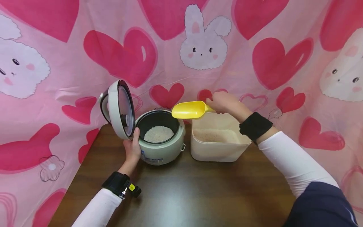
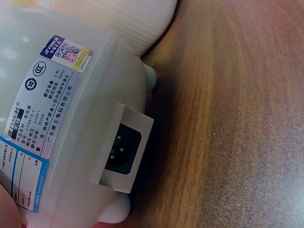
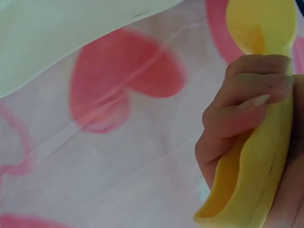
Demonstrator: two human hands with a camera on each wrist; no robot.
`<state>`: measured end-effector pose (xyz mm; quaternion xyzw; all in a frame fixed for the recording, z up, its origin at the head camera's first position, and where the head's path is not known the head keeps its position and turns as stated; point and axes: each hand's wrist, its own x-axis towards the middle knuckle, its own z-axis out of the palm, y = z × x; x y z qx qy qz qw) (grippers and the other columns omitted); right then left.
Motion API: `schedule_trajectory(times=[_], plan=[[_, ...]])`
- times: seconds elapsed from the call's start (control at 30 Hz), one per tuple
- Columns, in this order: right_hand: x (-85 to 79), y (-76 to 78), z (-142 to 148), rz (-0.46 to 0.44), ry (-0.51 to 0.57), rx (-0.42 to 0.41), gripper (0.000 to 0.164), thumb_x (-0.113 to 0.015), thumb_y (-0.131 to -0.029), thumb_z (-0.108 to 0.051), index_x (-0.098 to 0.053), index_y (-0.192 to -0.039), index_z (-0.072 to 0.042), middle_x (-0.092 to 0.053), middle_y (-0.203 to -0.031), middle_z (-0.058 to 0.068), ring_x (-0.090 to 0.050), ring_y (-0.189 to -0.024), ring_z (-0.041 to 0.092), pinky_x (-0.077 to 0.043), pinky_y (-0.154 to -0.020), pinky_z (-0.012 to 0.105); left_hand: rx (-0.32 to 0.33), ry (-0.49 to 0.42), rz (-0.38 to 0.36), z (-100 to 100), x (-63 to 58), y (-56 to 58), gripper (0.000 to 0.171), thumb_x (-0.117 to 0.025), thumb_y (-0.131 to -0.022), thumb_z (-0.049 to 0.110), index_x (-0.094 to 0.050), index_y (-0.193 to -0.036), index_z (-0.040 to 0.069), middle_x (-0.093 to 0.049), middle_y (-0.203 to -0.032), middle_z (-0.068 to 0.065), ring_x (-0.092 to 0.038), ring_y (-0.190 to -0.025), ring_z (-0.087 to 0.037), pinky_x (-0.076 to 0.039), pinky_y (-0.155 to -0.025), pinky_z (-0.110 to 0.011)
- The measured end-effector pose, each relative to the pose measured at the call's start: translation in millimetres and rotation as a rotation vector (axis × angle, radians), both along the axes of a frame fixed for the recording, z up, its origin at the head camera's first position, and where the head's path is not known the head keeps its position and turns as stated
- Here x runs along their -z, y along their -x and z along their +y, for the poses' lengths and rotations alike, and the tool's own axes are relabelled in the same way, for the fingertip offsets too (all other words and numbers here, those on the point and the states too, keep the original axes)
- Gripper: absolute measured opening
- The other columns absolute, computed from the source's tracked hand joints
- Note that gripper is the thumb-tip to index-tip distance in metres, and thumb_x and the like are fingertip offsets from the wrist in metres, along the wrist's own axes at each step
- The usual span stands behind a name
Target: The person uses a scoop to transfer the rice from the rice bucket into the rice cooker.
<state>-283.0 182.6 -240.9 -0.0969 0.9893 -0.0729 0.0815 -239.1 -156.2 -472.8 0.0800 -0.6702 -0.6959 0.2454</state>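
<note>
A pale green rice cooker stands with its lid raised to the left. White rice lies in the bottom of its dark inner pot. My left hand touches the cooker's left side below the lid, thumb upward; its other fingers are mostly hidden. My right hand grips the handle of a yellow scoop, its fingers curled round it in the right wrist view. Held sideways, the scoop has its tip above the cooker's right rim. No rice shows in it.
Right of the cooker stands a cream bin with grains low inside. Both containers are on a brown wooden table, close to the pink patterned cloth behind. A power socket shows on the cooker's side.
</note>
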Motion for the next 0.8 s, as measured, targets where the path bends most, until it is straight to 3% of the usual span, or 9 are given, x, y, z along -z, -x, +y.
schedule_trajectory(times=[0.2, 0.33, 0.53, 0.6, 0.8], plan=[[4.3, -7.9, 48.4, -0.089, 0.131, 0.042, 0.041, -0.045, -0.108, -0.035, -0.065, -0.088, -0.005, -0.059, -0.072, 0.01, -0.05, -0.057, 0.025, -0.047, -0.056, 0.031, 0.02, 0.012, 0.003, -2.7, -3.1, 2.8, 0.057, -0.055, -0.104, 0.035, -0.048, -0.147, -0.001, -0.054, -0.148, -0.021, -0.047, -0.131, -0.031, -0.028, -0.121, -0.048], [9.4, -12.5, 79.8, -0.125, 0.196, 0.055, 0.042, -0.048, -0.107, -0.034, -0.069, -0.087, -0.003, -0.062, -0.072, 0.008, -0.051, -0.054, 0.025, -0.048, -0.053, 0.03, 0.013, 0.007, 0.007, -2.2, -2.4, 2.5, 0.056, -0.055, -0.104, 0.032, -0.048, -0.148, -0.002, -0.054, -0.148, -0.021, -0.047, -0.131, -0.03, -0.029, -0.121, -0.047], [21.6, -22.8, 116.5, -0.028, -0.012, 0.032, 0.041, -0.048, -0.105, -0.031, -0.064, -0.076, -0.007, -0.056, -0.065, 0.005, -0.05, -0.059, 0.025, -0.048, -0.063, 0.035, 0.004, 0.013, 0.013, -1.7, -3.9, 1.0, 0.054, -0.056, -0.104, 0.032, -0.05, -0.146, -0.003, -0.056, -0.145, -0.021, -0.049, -0.128, -0.029, -0.031, -0.119, -0.046], [25.4, -27.9, 124.1, 0.014, -0.089, 0.065, 0.035, -0.051, -0.102, -0.031, -0.061, -0.075, -0.01, -0.053, -0.064, 0.006, -0.05, -0.062, 0.027, -0.047, -0.064, 0.04, 0.004, 0.015, 0.015, -1.6, -4.7, 1.0, 0.054, -0.056, -0.104, 0.032, -0.051, -0.145, -0.004, -0.057, -0.144, -0.023, -0.05, -0.127, -0.029, -0.032, -0.118, -0.045], [29.1, -40.7, 121.6, 0.134, -0.275, 0.113, 0.026, -0.064, -0.093, -0.026, -0.061, -0.077, -0.006, -0.055, -0.066, 0.01, -0.053, -0.064, 0.033, -0.053, -0.059, 0.051, 0.005, 0.005, 0.022, -1.3, -5.5, 2.6, 0.055, -0.056, -0.104, 0.031, -0.05, -0.146, -0.003, -0.056, -0.146, -0.022, -0.049, -0.13, -0.03, -0.03, -0.119, -0.046]])
